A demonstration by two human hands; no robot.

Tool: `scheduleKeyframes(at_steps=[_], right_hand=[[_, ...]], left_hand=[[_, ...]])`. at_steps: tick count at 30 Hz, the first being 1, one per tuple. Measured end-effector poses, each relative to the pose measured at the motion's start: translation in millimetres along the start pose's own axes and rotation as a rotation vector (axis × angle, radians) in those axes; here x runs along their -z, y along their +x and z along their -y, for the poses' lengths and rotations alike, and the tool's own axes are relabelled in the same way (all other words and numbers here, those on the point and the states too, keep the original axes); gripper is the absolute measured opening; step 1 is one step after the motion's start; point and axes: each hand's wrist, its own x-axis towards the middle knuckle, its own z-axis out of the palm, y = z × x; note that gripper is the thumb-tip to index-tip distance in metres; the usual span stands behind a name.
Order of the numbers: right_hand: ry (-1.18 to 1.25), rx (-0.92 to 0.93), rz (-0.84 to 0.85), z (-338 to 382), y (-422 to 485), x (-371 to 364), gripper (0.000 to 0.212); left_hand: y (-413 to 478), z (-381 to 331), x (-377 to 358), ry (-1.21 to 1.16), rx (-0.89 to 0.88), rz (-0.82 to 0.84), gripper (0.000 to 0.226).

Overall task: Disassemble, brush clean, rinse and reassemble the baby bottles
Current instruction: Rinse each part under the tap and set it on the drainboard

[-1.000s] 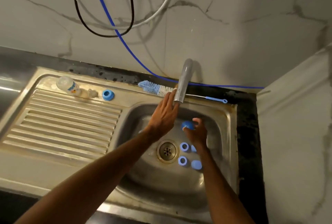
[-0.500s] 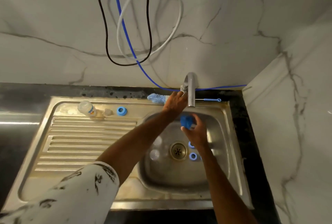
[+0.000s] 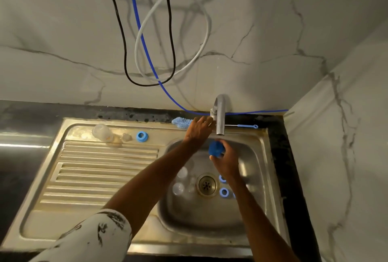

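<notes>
Stretching far, the left hand (image 3: 199,128) is set against the tap (image 3: 220,114), grip unclear; a cap (image 3: 215,148) is gripped in the right hand (image 3: 226,161).

- Silver-grey on the tap (image 3: 220,114) and the steel sink (image 3: 88,205), with parallel ribbing left of the tap.
- Solid blue on the cap (image 3: 215,148) just below the tap spout.
- Same blue on the basin rings (image 3: 224,192) below the tap and on the lone ring (image 3: 142,136) to its left.
- Blue bristles and blue handle end on the brush (image 3: 181,122) behind the tap.
- Clear, colourless bottle (image 3: 102,132) far left of the tap.
- Black, pale-speckled desk (image 3: 31,119).
- White wall (image 3: 273,30) with grey marble veins.
- Black, blue and pale grey cables (image 3: 143,40) above the tap.
- White sleeve (image 3: 94,238), splashed with black.
</notes>
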Motion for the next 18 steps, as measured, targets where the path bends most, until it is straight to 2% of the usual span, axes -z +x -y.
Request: scheduleKeyframes(at_steps=[4,6,8,11,14,18], right_hand=[[-0.008,0.004,0.023,1,0,2,0.061],[-0.019,0.012,0.025,0,1,4,0.061],[-0.027,0.022,0.018,1,1,6,0.062],[-0.021,0.038,-0.017,5,3,6,0.061],[0.004,0.073,-0.042,9,0,8,0.062],[-0.088,0.125,-0.002,12,-3,11,0.04]], left_hand=[[-11,7,-12,-0.112,-0.001,0.007,0.086],[-23,3,-14,-0.244,0.052,-0.004,0.096],[-38,-5,-19,-0.333,0.126,-0.042,0.096],[-58,-15,-34,-0.581,0.221,-0.09,0.09],[-66,-24,-39,-0.807,0.194,-0.077,0.074],[-62,-36,-32,-0.939,0.239,-0.132,0.051]])
